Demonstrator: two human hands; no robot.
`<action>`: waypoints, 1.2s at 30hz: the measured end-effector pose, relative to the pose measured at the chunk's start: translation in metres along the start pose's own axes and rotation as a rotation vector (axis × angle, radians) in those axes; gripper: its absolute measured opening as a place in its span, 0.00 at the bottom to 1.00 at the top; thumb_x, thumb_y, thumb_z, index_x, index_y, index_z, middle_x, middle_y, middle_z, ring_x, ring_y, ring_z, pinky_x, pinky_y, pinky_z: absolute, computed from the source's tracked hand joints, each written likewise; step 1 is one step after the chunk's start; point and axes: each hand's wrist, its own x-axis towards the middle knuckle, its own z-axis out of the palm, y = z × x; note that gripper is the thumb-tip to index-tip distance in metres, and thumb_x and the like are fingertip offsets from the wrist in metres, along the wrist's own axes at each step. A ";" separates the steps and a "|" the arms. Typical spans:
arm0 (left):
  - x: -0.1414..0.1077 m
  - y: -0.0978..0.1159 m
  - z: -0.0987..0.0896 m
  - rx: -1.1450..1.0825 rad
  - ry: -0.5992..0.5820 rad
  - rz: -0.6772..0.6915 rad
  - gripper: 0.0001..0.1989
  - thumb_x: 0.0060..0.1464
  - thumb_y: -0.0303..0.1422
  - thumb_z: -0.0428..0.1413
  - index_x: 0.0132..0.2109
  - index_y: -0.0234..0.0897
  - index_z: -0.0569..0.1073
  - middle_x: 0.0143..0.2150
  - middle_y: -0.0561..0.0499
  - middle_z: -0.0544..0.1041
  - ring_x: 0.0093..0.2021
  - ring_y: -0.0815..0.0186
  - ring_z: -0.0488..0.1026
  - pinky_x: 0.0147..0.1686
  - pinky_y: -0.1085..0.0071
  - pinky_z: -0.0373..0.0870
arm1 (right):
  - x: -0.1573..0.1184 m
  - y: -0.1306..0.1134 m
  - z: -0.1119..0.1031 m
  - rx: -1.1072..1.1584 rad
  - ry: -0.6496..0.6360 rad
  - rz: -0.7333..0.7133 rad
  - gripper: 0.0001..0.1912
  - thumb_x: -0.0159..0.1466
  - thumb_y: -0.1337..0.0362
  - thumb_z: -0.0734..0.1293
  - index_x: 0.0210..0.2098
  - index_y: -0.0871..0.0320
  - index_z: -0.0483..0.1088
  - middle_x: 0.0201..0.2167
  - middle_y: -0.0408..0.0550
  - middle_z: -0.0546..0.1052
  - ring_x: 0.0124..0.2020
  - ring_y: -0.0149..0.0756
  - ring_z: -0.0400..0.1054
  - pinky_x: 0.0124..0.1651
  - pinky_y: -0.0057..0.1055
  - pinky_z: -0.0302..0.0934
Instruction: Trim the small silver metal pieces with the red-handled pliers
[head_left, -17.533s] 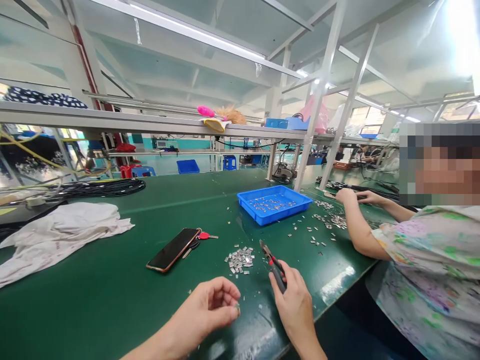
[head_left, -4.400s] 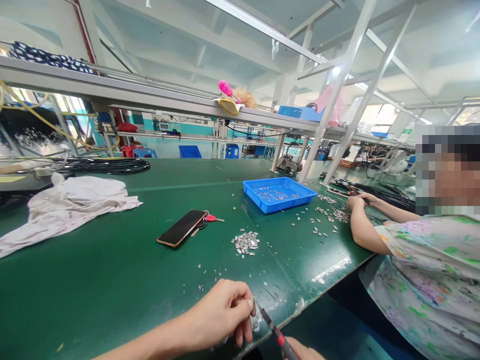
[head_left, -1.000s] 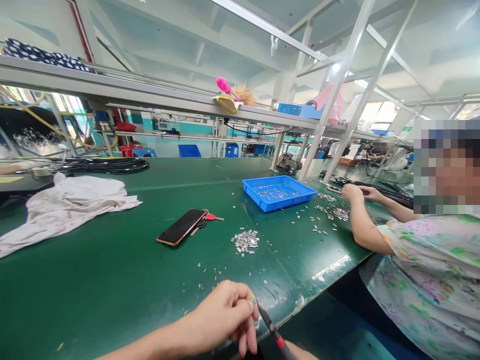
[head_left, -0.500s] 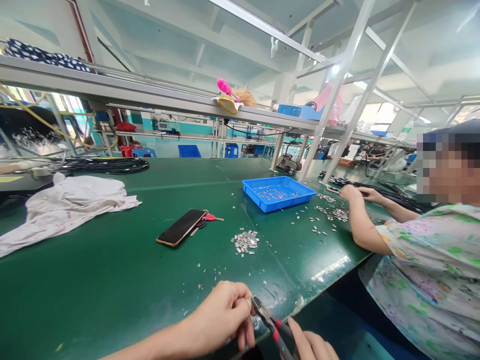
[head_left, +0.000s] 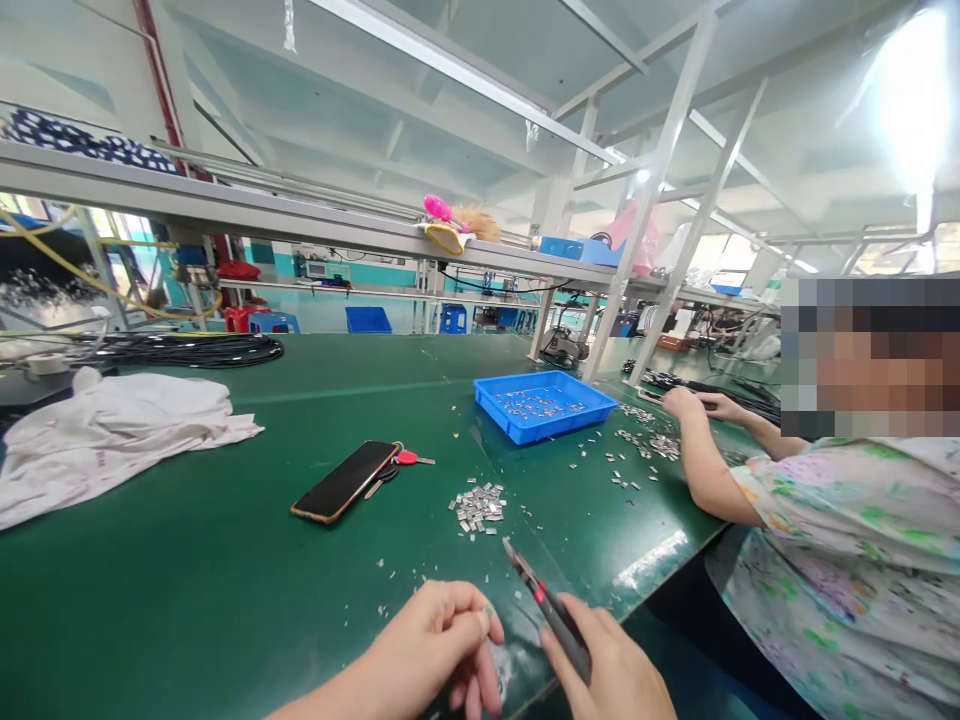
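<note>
My left hand [head_left: 441,640] is just above the near edge of the green table, thumb and forefinger pinched together. A tiny pale bit shows at its fingertips, too small to name. My right hand [head_left: 616,668] is wrapped round the dark handles of a pair of pliers [head_left: 541,594] with red bands near the pivot. The pliers' jaws point up and left, apart from my left hand. Just beyond the jaw tips lies a pile of small silver metal pieces [head_left: 478,508]. Tiny pale scraps [head_left: 381,610] are scattered on the table near my left hand.
A blue tray [head_left: 544,432] holds many small pieces. Left of the pile are a phone [head_left: 345,482] and keys [head_left: 406,457]. White cloth [head_left: 127,425] lies at the left. On the right, a co-worker [head_left: 840,540] handles something beside more metal pieces [head_left: 664,445].
The pliers have moved away from my left fingertips, up towards the pile, and my right hand has come further into view. My left hand stays pinched. The whole view has shifted slightly.
</note>
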 end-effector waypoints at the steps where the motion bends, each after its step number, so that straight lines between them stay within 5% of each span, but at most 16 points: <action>1: 0.001 -0.001 -0.001 -0.025 0.005 -0.006 0.10 0.52 0.36 0.47 0.33 0.33 0.66 0.22 0.46 0.77 0.18 0.72 0.68 0.20 0.77 0.55 | 0.011 0.000 -0.004 -0.068 0.018 0.009 0.20 0.61 0.48 0.56 0.44 0.52 0.69 0.32 0.45 0.74 0.30 0.32 0.70 0.30 0.25 0.60; 9: 0.007 -0.002 -0.010 -0.155 0.029 -0.058 0.19 0.45 0.45 0.56 0.35 0.31 0.69 0.20 0.45 0.76 0.16 0.73 0.65 0.19 0.78 0.56 | 0.075 -0.006 0.017 -0.186 0.171 0.217 0.22 0.61 0.52 0.56 0.43 0.63 0.68 0.31 0.58 0.68 0.34 0.46 0.64 0.36 0.41 0.56; 14: 0.010 -0.001 -0.013 -0.154 0.069 -0.096 0.23 0.42 0.48 0.59 0.35 0.30 0.70 0.19 0.45 0.76 0.15 0.73 0.66 0.17 0.79 0.55 | 0.082 -0.005 0.027 -0.009 0.203 0.211 0.28 0.61 0.49 0.56 0.47 0.69 0.66 0.42 0.68 0.67 0.48 0.55 0.58 0.49 0.54 0.49; 17: 0.014 -0.005 -0.017 -0.133 0.088 -0.109 0.23 0.42 0.48 0.59 0.34 0.29 0.71 0.18 0.46 0.76 0.15 0.73 0.66 0.17 0.79 0.55 | 0.077 -0.015 0.020 0.202 0.195 0.196 0.28 0.61 0.49 0.56 0.48 0.65 0.66 0.50 0.65 0.64 0.56 0.52 0.51 0.57 0.52 0.40; 20: 0.018 -0.010 -0.022 -0.101 0.100 -0.132 0.23 0.44 0.49 0.57 0.33 0.29 0.71 0.18 0.46 0.76 0.15 0.74 0.66 0.16 0.80 0.54 | 0.069 -0.034 0.012 0.498 0.096 0.202 0.24 0.63 0.48 0.52 0.42 0.58 0.69 0.43 0.55 0.69 0.47 0.42 0.60 0.53 0.43 0.50; 22: 0.021 -0.011 -0.024 -0.074 0.122 -0.129 0.24 0.45 0.50 0.56 0.32 0.30 0.71 0.18 0.47 0.75 0.15 0.74 0.66 0.16 0.79 0.54 | 0.064 -0.047 0.010 0.721 -0.042 0.221 0.24 0.63 0.47 0.51 0.36 0.56 0.69 0.33 0.48 0.71 0.35 0.34 0.64 0.41 0.34 0.59; 25: 0.022 -0.011 -0.026 -0.026 0.162 -0.100 0.24 0.46 0.52 0.54 0.30 0.31 0.69 0.17 0.48 0.75 0.14 0.74 0.64 0.16 0.79 0.53 | 0.059 -0.063 0.013 1.015 -0.257 0.260 0.24 0.61 0.44 0.53 0.34 0.57 0.68 0.25 0.43 0.69 0.24 0.28 0.62 0.26 0.27 0.57; 29: 0.021 -0.009 -0.027 0.046 0.189 -0.070 0.25 0.46 0.55 0.52 0.27 0.33 0.67 0.16 0.48 0.74 0.13 0.75 0.62 0.15 0.79 0.51 | 0.057 -0.074 0.019 1.244 -0.399 0.276 0.26 0.59 0.42 0.56 0.32 0.60 0.69 0.22 0.43 0.67 0.22 0.27 0.60 0.25 0.26 0.55; 36: 0.022 -0.008 -0.028 0.135 0.192 -0.066 0.27 0.47 0.56 0.49 0.28 0.32 0.68 0.16 0.50 0.73 0.13 0.76 0.61 0.15 0.79 0.51 | 0.058 -0.078 0.013 1.387 -0.428 0.254 0.25 0.58 0.43 0.58 0.29 0.60 0.69 0.22 0.42 0.66 0.24 0.26 0.58 0.29 0.27 0.54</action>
